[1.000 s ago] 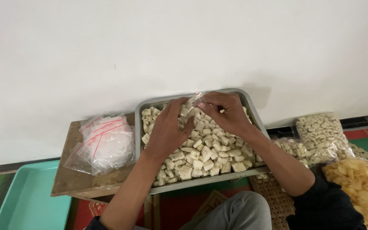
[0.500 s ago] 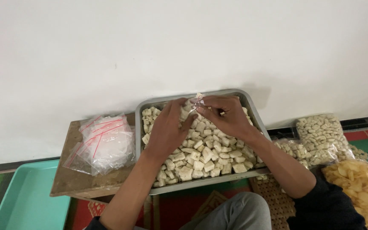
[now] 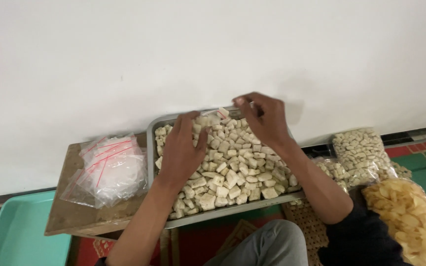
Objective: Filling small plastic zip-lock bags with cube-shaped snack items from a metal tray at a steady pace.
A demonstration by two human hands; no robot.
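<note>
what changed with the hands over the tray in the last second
Little moved. The right hand shifted slightly toward the tray's far edge, its fingers still pinching the small clear bag. The left hand stayed on the pale cubes, at the bag's mouth. The metal tray, the pile of empty bags and the filled bags stayed put.

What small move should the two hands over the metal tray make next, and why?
Probably spread the mouth of the small clear bag wider: the left hand and right hand pinch it above the metal tray, which is full of pale snack pieces.
</note>
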